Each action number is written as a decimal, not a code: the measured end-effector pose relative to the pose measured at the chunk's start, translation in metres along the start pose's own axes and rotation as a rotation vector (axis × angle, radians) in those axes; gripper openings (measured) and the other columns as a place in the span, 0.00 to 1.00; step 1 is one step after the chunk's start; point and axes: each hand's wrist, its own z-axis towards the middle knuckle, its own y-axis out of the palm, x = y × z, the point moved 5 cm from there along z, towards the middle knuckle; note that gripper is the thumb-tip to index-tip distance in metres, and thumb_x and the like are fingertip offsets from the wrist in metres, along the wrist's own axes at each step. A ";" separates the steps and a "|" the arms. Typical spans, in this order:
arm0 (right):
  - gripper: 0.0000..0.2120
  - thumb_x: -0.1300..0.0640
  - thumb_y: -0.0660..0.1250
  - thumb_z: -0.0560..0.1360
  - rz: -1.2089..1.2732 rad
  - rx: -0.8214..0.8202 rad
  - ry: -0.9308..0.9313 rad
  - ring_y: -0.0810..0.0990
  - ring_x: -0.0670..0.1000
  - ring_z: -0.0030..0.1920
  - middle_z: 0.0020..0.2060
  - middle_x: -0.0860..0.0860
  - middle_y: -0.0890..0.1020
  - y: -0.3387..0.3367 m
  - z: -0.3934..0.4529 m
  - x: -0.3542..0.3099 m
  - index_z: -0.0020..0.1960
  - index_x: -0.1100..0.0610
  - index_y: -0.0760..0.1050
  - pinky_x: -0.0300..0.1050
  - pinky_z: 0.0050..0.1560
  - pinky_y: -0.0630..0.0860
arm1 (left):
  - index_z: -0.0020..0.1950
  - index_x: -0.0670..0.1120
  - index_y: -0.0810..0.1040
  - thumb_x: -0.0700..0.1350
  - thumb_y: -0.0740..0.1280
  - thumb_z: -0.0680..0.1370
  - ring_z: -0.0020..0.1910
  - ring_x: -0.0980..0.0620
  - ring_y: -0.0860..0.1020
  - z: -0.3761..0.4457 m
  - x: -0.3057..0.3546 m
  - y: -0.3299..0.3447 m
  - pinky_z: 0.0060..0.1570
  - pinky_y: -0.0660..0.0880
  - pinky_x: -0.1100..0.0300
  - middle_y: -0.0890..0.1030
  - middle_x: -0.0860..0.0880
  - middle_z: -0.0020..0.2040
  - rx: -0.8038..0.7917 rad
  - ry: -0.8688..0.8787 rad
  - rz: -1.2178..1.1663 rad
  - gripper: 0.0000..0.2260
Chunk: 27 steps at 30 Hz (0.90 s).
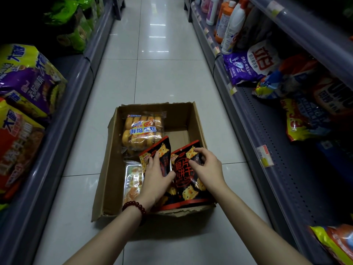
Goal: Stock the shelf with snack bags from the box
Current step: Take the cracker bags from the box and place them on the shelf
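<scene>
Reaching into the open brown cardboard box [107, 169] at lower centre, the left hand [155, 180] lay flat and open on one black-and-red cracker bag [162, 150]. The right hand [207, 167] curled loosely over its twin [183, 180], grip unclear. Picking seemed underway; next, firm pinches and a lift toward the dark perforated shelf [277, 150] at right.

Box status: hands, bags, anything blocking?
Left hand flat on left black cracker bag; right hand fingering right black cracker bag. Both bags in box. No obstruction.

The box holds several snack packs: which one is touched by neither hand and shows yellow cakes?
The clear cake pack at the box's far end; the two black cracker bags each have a hand on them.
</scene>
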 end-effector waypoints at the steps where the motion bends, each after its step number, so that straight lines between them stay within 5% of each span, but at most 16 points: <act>1: 0.19 0.57 0.69 0.74 0.015 0.000 0.003 0.76 0.50 0.62 0.61 0.51 0.78 0.001 -0.001 0.001 0.64 0.53 0.74 0.52 0.62 0.76 | 0.78 0.51 0.45 0.51 0.67 0.76 0.77 0.46 0.51 0.000 0.000 0.000 0.74 0.57 0.47 0.48 0.46 0.79 0.003 0.003 -0.001 0.39; 8: 0.19 0.57 0.68 0.75 0.053 -0.015 0.013 0.76 0.49 0.62 0.61 0.49 0.78 0.003 -0.004 0.002 0.65 0.50 0.72 0.52 0.60 0.78 | 0.78 0.51 0.45 0.51 0.65 0.77 0.76 0.46 0.56 -0.003 -0.001 -0.006 0.72 0.61 0.44 0.52 0.47 0.79 0.018 0.018 -0.005 0.37; 13: 0.22 0.58 0.67 0.76 0.002 -0.081 -0.052 0.72 0.47 0.61 0.63 0.51 0.75 -0.002 0.027 -0.023 0.68 0.52 0.70 0.40 0.55 0.72 | 0.78 0.54 0.45 0.53 0.66 0.76 0.75 0.46 0.58 -0.002 -0.003 -0.009 0.70 0.64 0.42 0.54 0.48 0.78 -0.011 0.022 -0.032 0.38; 27: 0.29 0.57 0.69 0.74 -0.322 -0.330 -0.138 0.66 0.54 0.71 0.71 0.51 0.69 0.032 0.104 -0.043 0.72 0.51 0.64 0.46 0.65 0.66 | 0.76 0.63 0.46 0.58 0.66 0.74 0.75 0.50 0.58 0.000 -0.014 -0.012 0.70 0.64 0.42 0.55 0.54 0.78 -0.061 0.029 -0.128 0.37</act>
